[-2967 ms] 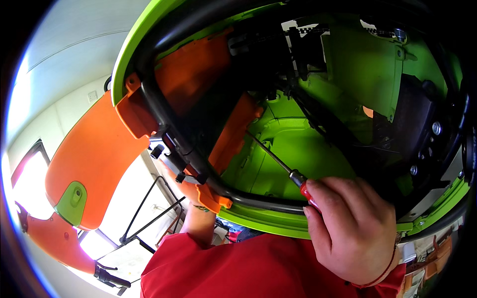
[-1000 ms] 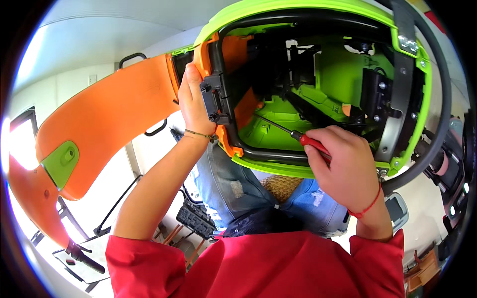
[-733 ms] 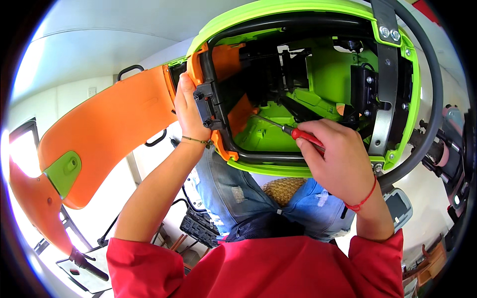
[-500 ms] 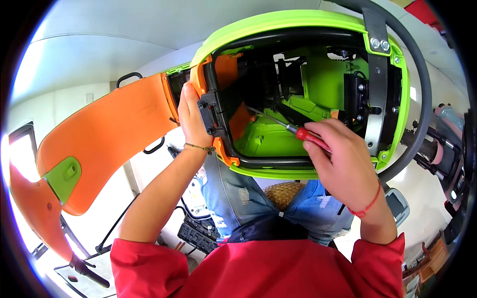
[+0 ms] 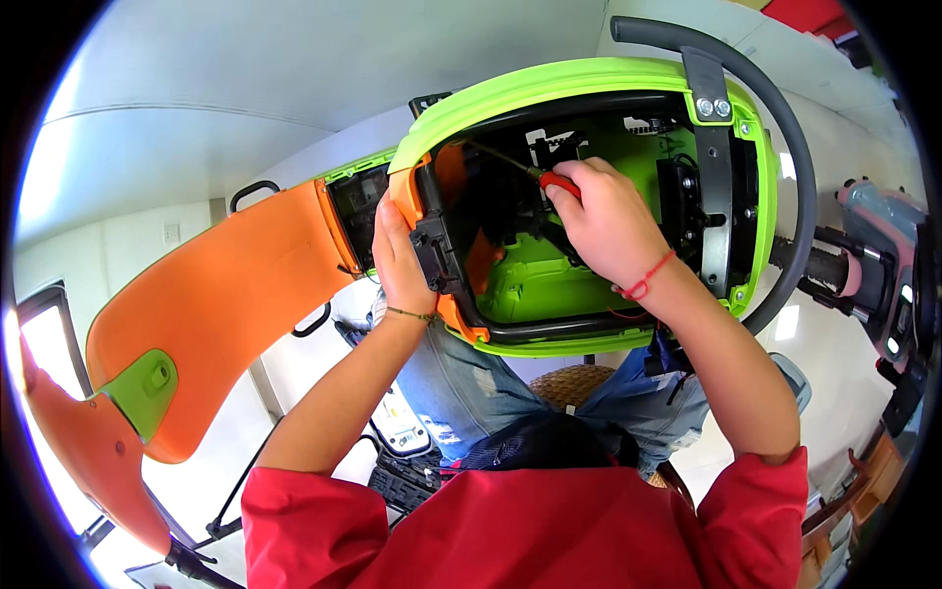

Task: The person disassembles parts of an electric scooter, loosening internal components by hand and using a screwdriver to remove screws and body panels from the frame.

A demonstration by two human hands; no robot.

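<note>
A: Where does the head view look from?
B: From the wearer's head, facing down past the red shirt (image 5: 540, 530) to the left hand (image 5: 400, 260) and the right hand (image 5: 610, 221).
A: How near?
B: Close; fisheye-bent, the green housing (image 5: 559, 79) spans the upper middle.

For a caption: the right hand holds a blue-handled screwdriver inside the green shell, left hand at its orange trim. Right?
Not quite: the screwdriver handle is red, as the head view shows. The right hand holds it inside the green shell, the left hand at its orange trim.
</note>
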